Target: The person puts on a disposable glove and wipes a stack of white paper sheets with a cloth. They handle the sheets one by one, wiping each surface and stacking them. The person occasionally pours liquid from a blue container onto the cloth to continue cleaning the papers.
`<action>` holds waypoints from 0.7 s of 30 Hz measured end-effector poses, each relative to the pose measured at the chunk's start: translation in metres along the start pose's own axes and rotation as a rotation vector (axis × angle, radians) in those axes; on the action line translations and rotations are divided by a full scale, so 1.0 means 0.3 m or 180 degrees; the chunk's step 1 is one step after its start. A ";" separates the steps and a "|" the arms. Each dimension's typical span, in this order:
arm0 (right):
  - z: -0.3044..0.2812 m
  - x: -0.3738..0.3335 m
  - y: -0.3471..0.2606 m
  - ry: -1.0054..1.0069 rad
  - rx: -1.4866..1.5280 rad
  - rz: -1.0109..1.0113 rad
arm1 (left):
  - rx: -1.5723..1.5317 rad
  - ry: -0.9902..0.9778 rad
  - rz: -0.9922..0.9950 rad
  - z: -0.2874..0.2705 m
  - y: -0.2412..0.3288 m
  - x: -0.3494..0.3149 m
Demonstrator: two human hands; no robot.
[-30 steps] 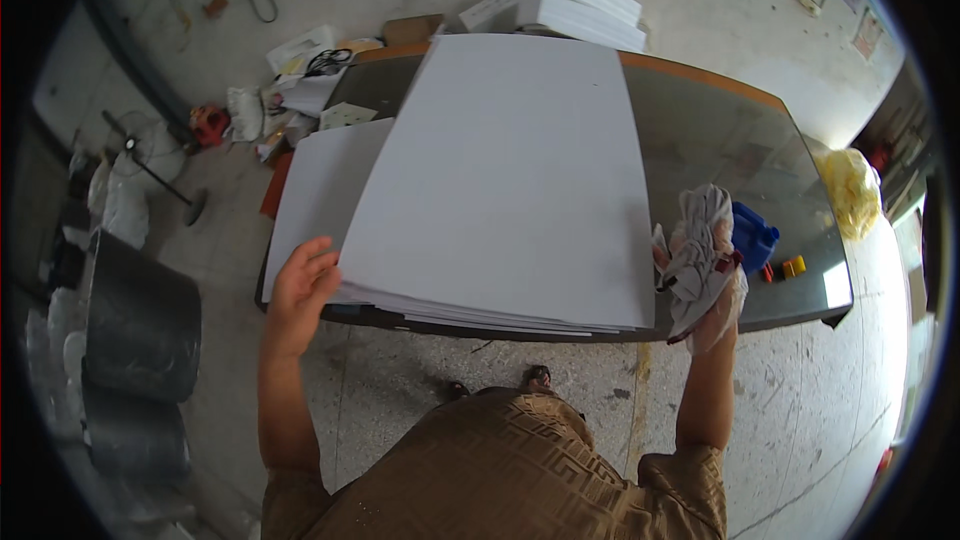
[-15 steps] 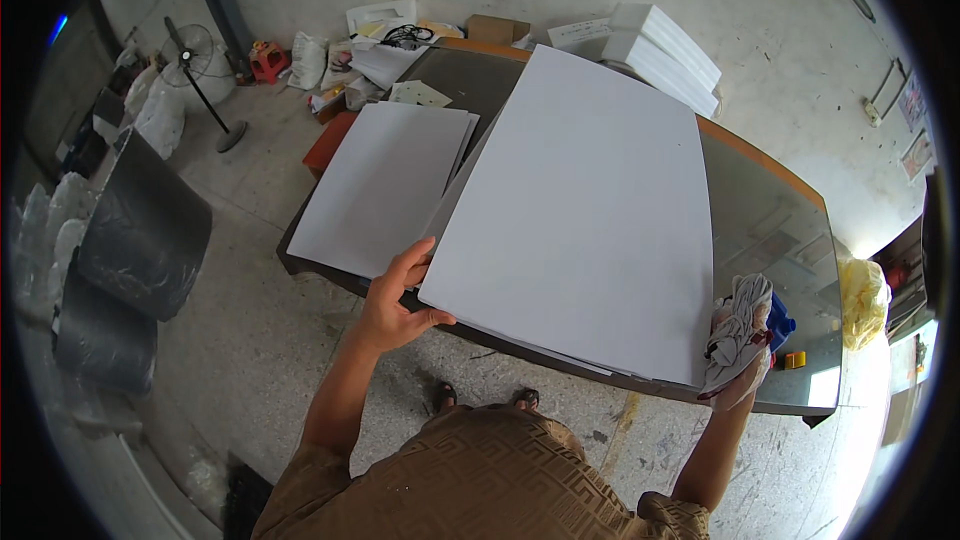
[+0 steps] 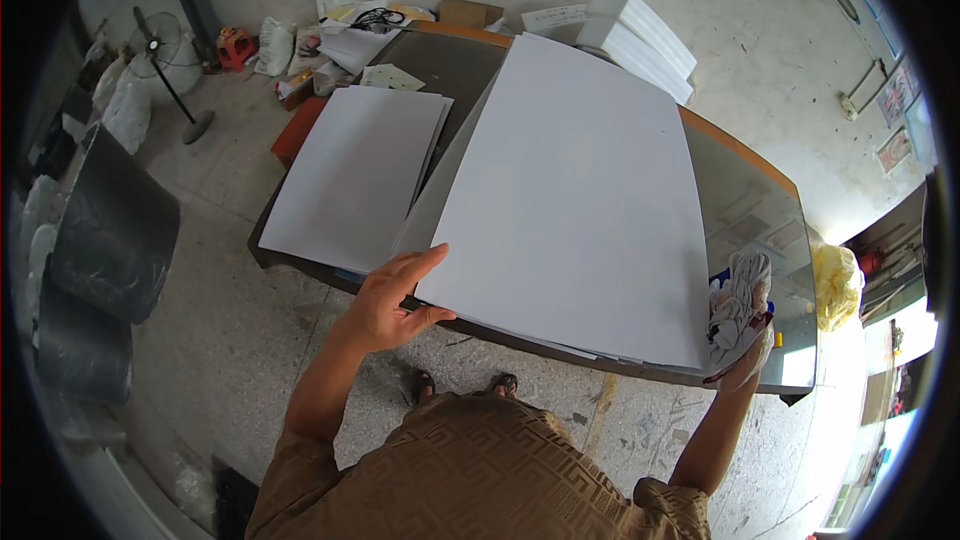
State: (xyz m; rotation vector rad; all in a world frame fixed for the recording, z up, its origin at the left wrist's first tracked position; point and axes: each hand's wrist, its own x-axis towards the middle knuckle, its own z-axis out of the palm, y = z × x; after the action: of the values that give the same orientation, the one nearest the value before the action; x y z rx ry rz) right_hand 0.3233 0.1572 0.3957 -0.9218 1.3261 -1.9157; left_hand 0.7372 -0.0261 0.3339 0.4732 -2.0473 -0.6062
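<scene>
A tall white sheet (image 3: 570, 200), with more sheets under it, lies across the middle of a glass-topped table (image 3: 745, 155). At its near left corner is my left hand (image 3: 385, 305), fingers stretched along the left edge and thumb apart at the front edge. My right hand (image 3: 745, 365) is closed on a crumpled grey-white cloth (image 3: 738, 300) beside the near right corner of the sheet. The cloth hides part of that hand and most of a blue object behind it. A smaller stack of white sheets (image 3: 355, 175) lies on the table's left side.
White foam blocks (image 3: 640, 40) and a cardboard box (image 3: 468, 13) sit behind the table. Left of it stand a fan (image 3: 172, 90), a red stool (image 3: 235, 48) and dark wrapped rolls (image 3: 115, 230). A yellow bag (image 3: 836, 285) is by the right edge.
The view has shifted, so the table sits further left and higher. My left fingers have slid onto the sheet's corner. My right hand has moved up with the cloth, now covering more of the blue object.
</scene>
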 end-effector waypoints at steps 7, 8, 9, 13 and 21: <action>-0.066 0.021 0.039 0.0006 -0.0078 0.0049 | -0.0152 -0.0474 0.0079 -0.008 -0.025 0.023; -0.084 0.012 0.041 -0.0116 -0.0079 0.0055 | -0.0090 -0.0585 0.0082 -0.009 -0.030 0.026; -0.088 0.005 0.044 -0.0250 -0.0071 0.0065 | -0.0124 -0.0635 0.0083 -0.010 -0.037 0.027; -0.130 0.035 0.005 -0.0167 0.0564 0.0631 | -0.0167 -0.0675 0.0226 0.002 -0.070 0.040; 0.080 -0.007 -0.116 0.1152 0.0358 0.0651 | -0.0239 -0.0821 0.0199 -0.015 -0.060 0.066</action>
State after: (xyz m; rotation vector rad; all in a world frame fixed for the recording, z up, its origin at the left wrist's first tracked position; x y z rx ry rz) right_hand 0.3407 0.1571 0.4341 -0.3769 1.4332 -2.0315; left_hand 0.7327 -0.0524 0.3388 0.2978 -2.2641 -0.7346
